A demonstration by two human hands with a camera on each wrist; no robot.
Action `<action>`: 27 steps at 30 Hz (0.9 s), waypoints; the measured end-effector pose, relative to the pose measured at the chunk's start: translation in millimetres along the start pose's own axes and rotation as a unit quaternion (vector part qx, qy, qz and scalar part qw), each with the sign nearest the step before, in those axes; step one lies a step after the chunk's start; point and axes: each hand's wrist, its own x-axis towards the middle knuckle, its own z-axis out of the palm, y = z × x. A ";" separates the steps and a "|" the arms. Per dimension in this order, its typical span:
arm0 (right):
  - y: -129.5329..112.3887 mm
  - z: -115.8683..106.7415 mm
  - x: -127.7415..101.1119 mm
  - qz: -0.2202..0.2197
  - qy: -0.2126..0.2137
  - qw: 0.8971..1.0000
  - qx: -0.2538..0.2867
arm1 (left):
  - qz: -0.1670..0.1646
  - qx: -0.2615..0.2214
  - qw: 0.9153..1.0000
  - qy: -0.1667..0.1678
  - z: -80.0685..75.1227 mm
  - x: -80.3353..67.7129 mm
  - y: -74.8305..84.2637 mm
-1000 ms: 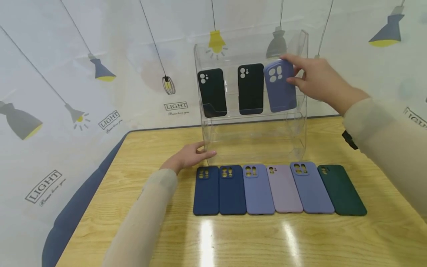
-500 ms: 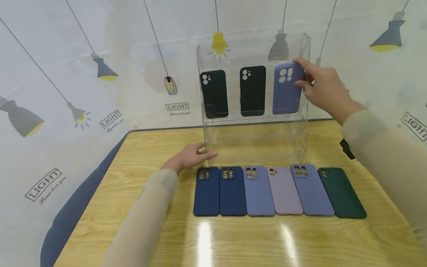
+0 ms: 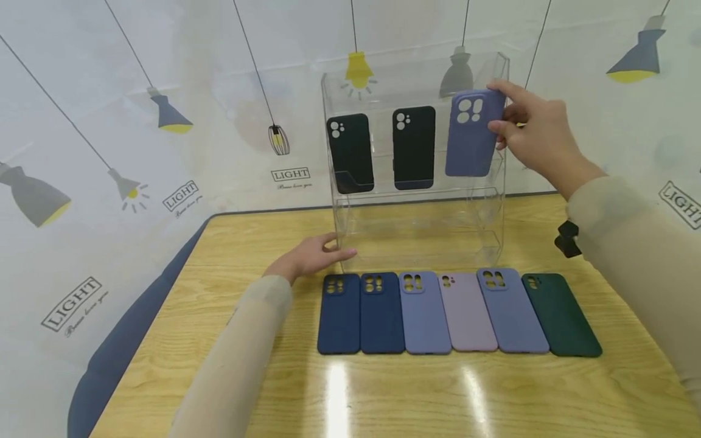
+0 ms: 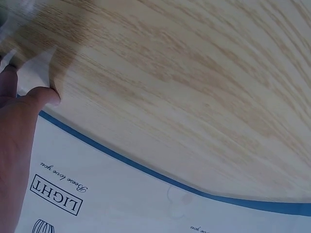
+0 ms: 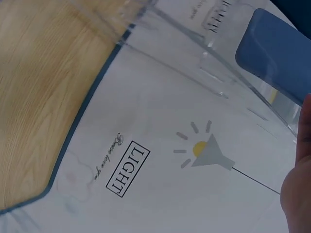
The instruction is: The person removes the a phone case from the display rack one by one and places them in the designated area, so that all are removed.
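My right hand (image 3: 539, 128) pinches a purple-blue phone case (image 3: 475, 137) by its upper right edge, thumb in front and fingers at the top and behind. The case stands nearly upright at the right end of the clear display stand's (image 3: 416, 228) upper tier, its lower edge a little higher than those of the two dark cases. Those cases, a left one (image 3: 352, 152) and a middle one (image 3: 414, 146), lean in the same tier. My left hand (image 3: 309, 255) grips the stand's lower left side, thumb in front; its other fingers are partly hidden.
On the wooden table (image 3: 383, 395), a row of phone cases lies before the stand: two navy, a lilac (image 3: 426, 316), a pink (image 3: 468, 316), another lilac (image 3: 515, 313) and a dark green (image 3: 564, 319). A lamp-patterned wall covering (image 3: 230, 121) rises behind.
My right hand has moved the purple-blue case rightward, straightened it from its tilt, and then raised it slightly. My left hand has stayed at the stand's side.
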 end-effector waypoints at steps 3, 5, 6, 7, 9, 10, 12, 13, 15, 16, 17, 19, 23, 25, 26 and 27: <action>-3.4 -3.8 -1.5 0.004 0.046 0.999 0.028 | -0.001 0.000 1.000 -0.002 -1.5 -1.2 0.5; -6.0 -6.3 -3.9 0.002 0.077 0.996 0.043 | -0.001 -0.002 1.000 -0.005 -2.1 -1.3 0.4; -7.2 -7.8 -5.5 0.001 0.091 0.995 0.051 | -0.001 -0.003 1.000 -0.007 -2.3 -1.2 0.4; -8.4 -9.4 -7.5 0.001 0.101 0.993 0.058 | -0.001 -0.003 1.000 -0.009 -2.5 -1.1 0.2; -10.4 -12.8 -12.1 -0.003 0.118 0.991 0.070 | -0.001 -0.003 1.000 -0.014 -2.8 -0.7 0.2; -11.1 -14.5 -14.4 -0.009 0.125 0.990 0.072 | -0.002 -0.004 1.000 -0.017 -2.9 -0.3 0.2; -11.7 -18.9 -19.2 -0.017 0.130 0.988 0.082 | -0.005 -0.006 1.000 -0.019 -3.4 0.0 0.7; -11.1 -21.6 -22.0 -0.020 0.130 0.988 0.087 | -0.006 -0.007 1.000 -0.021 -3.2 0.5 0.8; -8.9 -27.6 -28.6 -0.027 0.124 0.988 0.093 | -0.007 -0.007 1.000 -0.022 -2.4 1.5 1.4; -7.7 -31.1 -31.8 -0.027 0.118 0.988 0.100 | -0.008 -0.007 1.000 -0.021 -2.7 1.5 1.8; -5.9 -34.8 -35.7 -0.026 0.110 0.988 0.101 | -0.007 -0.006 1.000 -0.021 -3.1 1.3 2.3; -0.7 -43.0 -44.5 -0.016 0.081 0.992 0.090 | -0.005 -0.003 1.000 -0.022 -3.3 1.0 3.2; 15.5 -61.0 -61.9 0.014 -0.003 1.000 0.027 | 0.000 -0.001 1.000 -0.024 -3.2 0.4 3.9; 26.2 -70.7 -70.0 0.032 -0.047 0.998 0.001 | 0.001 -0.002 1.000 -0.023 -3.5 0.2 2.9; 32.4 -75.5 -73.9 0.043 -0.064 0.997 -0.009 | 0.001 -0.002 1.000 -0.023 -3.7 0.1 2.2; 39.5 -80.0 -78.1 0.049 -0.076 0.996 -0.014 | 0.002 -0.003 1.000 -0.022 -4.0 -0.4 1.9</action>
